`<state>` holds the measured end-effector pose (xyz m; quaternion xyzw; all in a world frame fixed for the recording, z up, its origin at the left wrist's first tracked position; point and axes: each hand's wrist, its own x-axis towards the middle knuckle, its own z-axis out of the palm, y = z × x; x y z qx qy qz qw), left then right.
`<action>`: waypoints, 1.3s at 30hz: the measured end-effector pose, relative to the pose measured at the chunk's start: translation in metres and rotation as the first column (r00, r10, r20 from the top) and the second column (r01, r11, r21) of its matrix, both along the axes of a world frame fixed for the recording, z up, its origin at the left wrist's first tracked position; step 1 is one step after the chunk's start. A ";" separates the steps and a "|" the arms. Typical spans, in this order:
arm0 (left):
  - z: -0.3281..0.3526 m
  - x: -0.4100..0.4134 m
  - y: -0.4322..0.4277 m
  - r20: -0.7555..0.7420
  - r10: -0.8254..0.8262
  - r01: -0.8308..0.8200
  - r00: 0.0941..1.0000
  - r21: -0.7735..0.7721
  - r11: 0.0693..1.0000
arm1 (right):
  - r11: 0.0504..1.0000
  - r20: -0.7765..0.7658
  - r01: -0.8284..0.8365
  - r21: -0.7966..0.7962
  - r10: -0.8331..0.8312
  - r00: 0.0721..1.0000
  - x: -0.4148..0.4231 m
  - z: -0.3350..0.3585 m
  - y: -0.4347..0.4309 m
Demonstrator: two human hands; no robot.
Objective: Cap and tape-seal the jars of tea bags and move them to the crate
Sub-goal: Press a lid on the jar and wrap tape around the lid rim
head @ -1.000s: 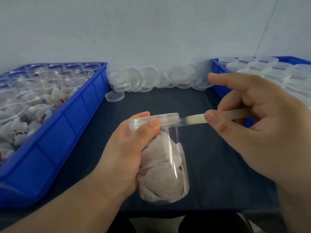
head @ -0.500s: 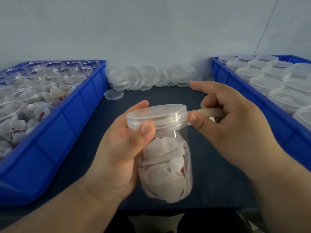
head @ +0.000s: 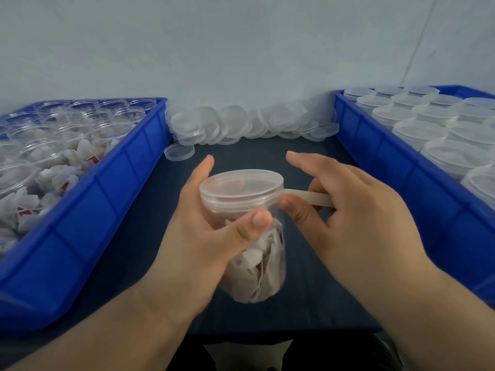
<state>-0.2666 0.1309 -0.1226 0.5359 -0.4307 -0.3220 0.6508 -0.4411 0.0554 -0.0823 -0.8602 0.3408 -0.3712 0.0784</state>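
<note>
My left hand (head: 203, 236) grips a clear jar of tea bags (head: 257, 269) with a clear cap (head: 241, 187) on it, held above the dark table. My right hand (head: 353, 218) holds a strip of pale tape (head: 308, 196) that runs from the cap's right side, with the thumb pressing it against the cap's rim. The blue crate (head: 401, 167) on the right holds several capped jars (head: 420, 132). On the left, another blue crate (head: 88, 199) holds several open jars with tea bags (head: 53, 145).
A pile of loose clear caps (head: 249, 124) lies along the back wall between the crates, and one cap (head: 179, 151) sits apart on the dark table (head: 308, 290). The table's front edge is just below my wrists.
The jar has tilted so its cap faces up toward me and has been turned. My right hand moved in close to the cap, and the free length of tape has shortened.
</note>
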 end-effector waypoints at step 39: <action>0.021 -0.005 0.007 -0.172 -0.253 0.250 0.952 -0.041 0.967 | 0.985 0.205 -0.144 0.092 0.123 0.971 -0.007 0.004 -0.017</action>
